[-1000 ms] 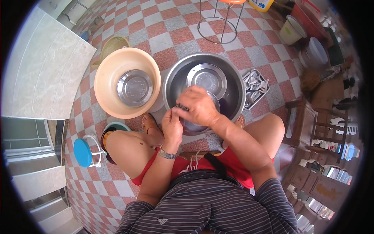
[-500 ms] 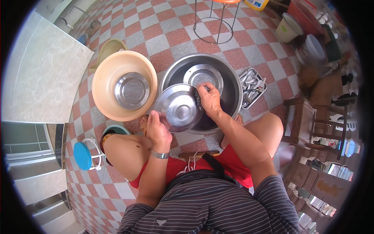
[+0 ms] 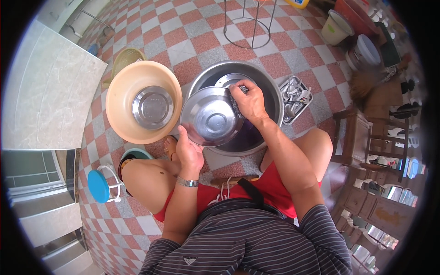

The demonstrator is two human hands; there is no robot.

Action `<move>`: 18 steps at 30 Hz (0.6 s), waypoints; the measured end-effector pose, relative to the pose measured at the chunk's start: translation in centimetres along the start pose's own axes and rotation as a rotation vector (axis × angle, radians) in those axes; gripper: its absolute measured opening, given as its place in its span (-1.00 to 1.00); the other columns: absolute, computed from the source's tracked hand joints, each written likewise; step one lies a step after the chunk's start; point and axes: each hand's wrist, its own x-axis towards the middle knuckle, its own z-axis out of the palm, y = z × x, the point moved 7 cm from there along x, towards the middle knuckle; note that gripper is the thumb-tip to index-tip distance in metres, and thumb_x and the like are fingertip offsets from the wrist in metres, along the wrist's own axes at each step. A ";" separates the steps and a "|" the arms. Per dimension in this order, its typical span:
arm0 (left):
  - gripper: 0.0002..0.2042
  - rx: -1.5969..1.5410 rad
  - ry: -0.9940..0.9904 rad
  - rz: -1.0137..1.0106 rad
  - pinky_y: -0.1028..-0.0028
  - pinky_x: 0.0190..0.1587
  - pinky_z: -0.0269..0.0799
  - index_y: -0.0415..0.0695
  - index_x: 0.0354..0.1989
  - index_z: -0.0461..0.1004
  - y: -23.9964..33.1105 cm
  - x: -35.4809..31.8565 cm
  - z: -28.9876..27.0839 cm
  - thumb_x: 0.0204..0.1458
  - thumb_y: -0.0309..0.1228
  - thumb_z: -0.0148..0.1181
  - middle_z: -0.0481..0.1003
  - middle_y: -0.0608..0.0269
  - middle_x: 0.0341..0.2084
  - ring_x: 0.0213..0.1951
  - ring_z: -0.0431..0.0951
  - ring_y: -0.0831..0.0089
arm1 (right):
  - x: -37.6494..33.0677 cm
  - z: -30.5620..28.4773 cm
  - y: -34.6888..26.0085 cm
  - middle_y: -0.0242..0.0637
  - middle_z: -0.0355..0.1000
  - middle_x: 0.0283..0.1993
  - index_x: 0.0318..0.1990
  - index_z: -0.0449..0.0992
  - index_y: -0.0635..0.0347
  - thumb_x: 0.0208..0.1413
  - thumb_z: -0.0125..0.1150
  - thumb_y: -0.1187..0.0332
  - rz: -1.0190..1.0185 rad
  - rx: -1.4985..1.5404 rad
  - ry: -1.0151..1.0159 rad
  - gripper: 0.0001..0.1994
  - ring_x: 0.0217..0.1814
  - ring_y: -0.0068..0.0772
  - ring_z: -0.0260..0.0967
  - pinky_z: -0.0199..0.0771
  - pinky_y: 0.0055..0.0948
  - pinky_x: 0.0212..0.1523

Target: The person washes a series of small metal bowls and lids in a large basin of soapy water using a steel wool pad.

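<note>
My left hand point(image 3: 189, 152) grips the near rim of a round steel plate point(image 3: 208, 120) and holds it tilted over a large steel basin point(image 3: 270, 94) on the floor. My right hand point(image 3: 250, 103) presses a dark scouring pad point(image 3: 239, 94) against the plate's far right edge. Another steel dish point(image 3: 227, 80) lies inside the basin, partly hidden behind the plate.
A beige plastic basin point(image 3: 121, 98) with a steel bowl point(image 3: 152, 107) in it sits to the left. A metal tray of cutlery point(image 3: 295, 94) lies right of the steel basin. A wire stand point(image 3: 250, 23), white buckets point(image 3: 337, 25), a blue stool point(image 3: 98, 185) and wooden furniture point(image 3: 357, 137) surround me on the checkered floor.
The plate was lifted out of the steel basin and swung left toward me. My left hand shifted down to its near rim, and my right hand moved to its right edge with the pad.
</note>
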 end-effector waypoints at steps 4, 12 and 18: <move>-0.55 0.146 -0.023 0.126 0.43 0.06 0.42 -0.20 0.13 0.42 0.9 0.5 -0.5 0.37 -0.04 -0.02 0.53 0.24 0.03 0.02 0.53 0.45 | -0.5 1.1 -1.9 -0.36 0.47 -0.48 -0.29 0.59 0.21 0.08 0.37 0.22 -0.184 -0.098 -0.115 -0.77 -0.43 -0.55 0.38 0.44 -0.46 -0.33; -0.63 0.557 -0.091 0.388 0.51 -0.16 0.41 -0.26 -0.13 0.49 1.9 -0.1 -0.1 0.41 -0.15 -0.07 0.53 0.30 -0.34 -0.28 0.49 0.57 | -3.9 3.5 -7.5 -0.16 0.55 -0.40 -0.32 0.57 0.11 0.04 0.35 0.17 -0.727 -0.508 -0.309 -0.78 -0.37 -0.01 0.52 0.53 -0.18 -0.33; -0.60 0.653 -0.233 0.404 0.54 -0.24 0.36 -0.27 -0.27 0.50 2.3 -1.0 1.1 0.42 -0.17 -0.09 0.53 0.31 -0.43 -0.37 0.45 0.59 | -6.4 4.2 -10.5 -0.30 0.43 -0.48 -0.41 0.50 0.08 0.00 0.34 0.18 -0.841 -0.592 -0.321 -0.79 -0.40 -0.12 0.48 0.51 -0.18 -0.42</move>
